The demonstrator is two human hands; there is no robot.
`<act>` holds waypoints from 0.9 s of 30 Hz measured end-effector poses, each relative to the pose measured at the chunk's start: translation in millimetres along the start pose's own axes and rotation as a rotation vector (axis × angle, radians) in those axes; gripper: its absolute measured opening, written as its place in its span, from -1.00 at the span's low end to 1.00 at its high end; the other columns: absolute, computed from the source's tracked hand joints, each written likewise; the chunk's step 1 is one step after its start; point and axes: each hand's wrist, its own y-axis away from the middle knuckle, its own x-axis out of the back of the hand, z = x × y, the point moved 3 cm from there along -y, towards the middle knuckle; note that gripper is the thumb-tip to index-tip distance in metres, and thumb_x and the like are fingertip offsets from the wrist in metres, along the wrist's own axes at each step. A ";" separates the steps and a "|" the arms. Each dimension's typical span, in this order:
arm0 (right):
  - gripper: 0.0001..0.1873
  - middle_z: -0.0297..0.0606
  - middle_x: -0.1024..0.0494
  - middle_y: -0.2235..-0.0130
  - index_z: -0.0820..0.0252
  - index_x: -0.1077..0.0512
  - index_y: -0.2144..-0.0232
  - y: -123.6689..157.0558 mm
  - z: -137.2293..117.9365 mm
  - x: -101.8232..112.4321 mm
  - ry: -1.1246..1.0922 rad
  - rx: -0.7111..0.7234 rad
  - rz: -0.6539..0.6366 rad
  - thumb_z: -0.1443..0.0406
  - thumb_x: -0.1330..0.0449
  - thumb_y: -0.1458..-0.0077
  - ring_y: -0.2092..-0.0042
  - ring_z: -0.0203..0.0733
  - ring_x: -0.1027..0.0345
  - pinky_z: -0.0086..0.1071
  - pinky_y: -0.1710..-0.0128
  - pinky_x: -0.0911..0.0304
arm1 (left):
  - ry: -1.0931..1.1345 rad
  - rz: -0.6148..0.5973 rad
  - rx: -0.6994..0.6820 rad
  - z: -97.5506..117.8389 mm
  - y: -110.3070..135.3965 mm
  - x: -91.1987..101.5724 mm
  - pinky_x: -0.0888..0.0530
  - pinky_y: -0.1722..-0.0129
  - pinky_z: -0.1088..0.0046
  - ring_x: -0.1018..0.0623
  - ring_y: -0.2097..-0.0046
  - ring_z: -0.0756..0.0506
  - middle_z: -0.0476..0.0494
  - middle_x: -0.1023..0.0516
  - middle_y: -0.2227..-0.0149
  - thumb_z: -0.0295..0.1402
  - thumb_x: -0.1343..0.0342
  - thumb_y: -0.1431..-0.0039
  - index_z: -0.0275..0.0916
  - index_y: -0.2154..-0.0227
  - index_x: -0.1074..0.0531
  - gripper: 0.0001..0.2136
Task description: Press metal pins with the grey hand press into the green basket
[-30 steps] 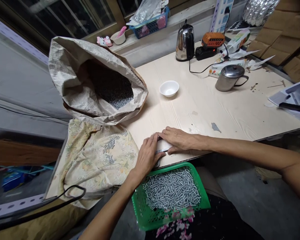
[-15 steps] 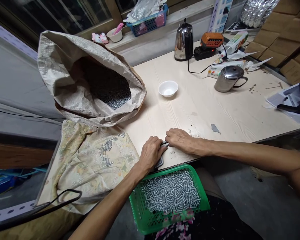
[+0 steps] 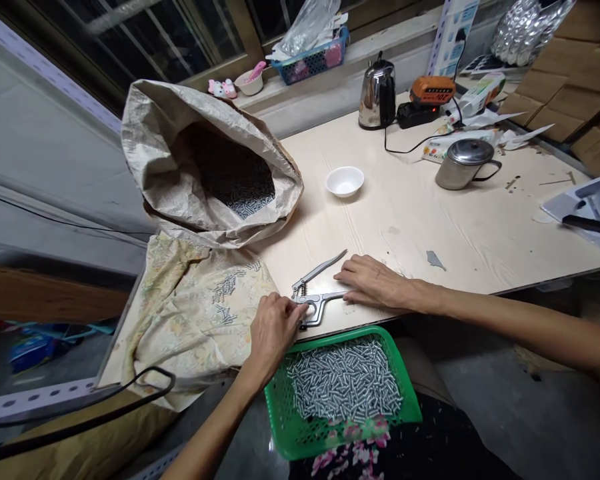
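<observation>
A pair of grey snap-fastener pliers (image 3: 323, 303) lies at the table's front edge, its two handles spread apart and a spring between them. My left hand (image 3: 275, 330) is closed at the head of the pliers, thumb and fingers pinched there; anything small between them is hidden. At the other side, my right hand (image 3: 373, 283) has curled fingers around the end of the lower handle, just below the upper handle's tip. Below the table edge, a green plastic basket (image 3: 275, 410) full of small silvery spring-like metal pieces (image 3: 345, 383) rests on my lap.
An open woven sack (image 3: 155, 160) holding more metal pieces leans at the left. A flowered cloth (image 3: 180, 327) with several loose pieces lies before it. Farther back are a white bowl (image 3: 345, 181), a lidded metal mug (image 3: 460, 167), an electric kettle (image 3: 375, 97) and an orange battery (image 3: 433, 90).
The handles of the pliers have sprung apart after being close together. My left hand has shifted left and toward me, uncovering the tool. My view has swung slightly left.
</observation>
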 end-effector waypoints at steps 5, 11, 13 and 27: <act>-0.94 -0.22 -0.42 0.26 0.21 -0.37 0.32 -9.7 -10.1 -22.9 0.098 -0.005 -0.019 0.34 -0.12 -0.23 0.21 -0.15 -0.17 -0.28 0.21 -0.05 | 0.024 -0.292 0.214 0.9 -5.7 -11.6 -0.20 0.43 0.45 -0.47 0.33 -0.10 -0.11 -0.51 0.45 -0.15 -0.09 -0.15 -0.24 0.53 -0.50 -0.71; -0.84 -0.24 -0.42 0.30 0.19 -0.33 0.36 -15.8 0.5 -30.9 0.099 -0.004 0.060 0.41 0.00 -0.27 0.27 -0.19 -0.17 -0.32 0.25 -0.01 | -0.026 -0.387 0.166 4.6 -15.9 -2.9 -0.27 0.39 0.46 -0.52 0.31 -0.09 -0.15 -0.56 0.42 -0.30 -0.06 -0.15 -0.28 0.47 -0.55 -0.77; -0.82 -0.24 -0.42 0.32 0.19 -0.32 0.38 -16.0 4.6 -30.2 0.096 -0.011 0.076 0.41 0.01 -0.27 0.29 -0.19 -0.18 -0.32 0.27 -0.01 | -0.162 -0.268 0.129 6.2 -9.4 4.4 -0.32 0.30 0.45 -0.53 0.18 -0.13 -0.23 -0.58 0.28 -0.39 -0.02 -0.16 -0.29 0.42 -0.56 -0.79; -0.79 -0.23 -0.40 0.33 0.21 -0.33 0.38 -13.3 8.1 -30.4 0.053 -0.044 0.116 0.35 0.02 -0.30 0.29 -0.18 -0.22 -0.31 0.28 -0.10 | -0.311 -0.074 0.174 -100.7 5.3 37.5 -0.34 0.30 0.42 -0.49 0.15 -0.18 -0.21 -0.54 0.29 -0.43 -0.02 -0.21 -0.22 0.46 -0.53 -0.79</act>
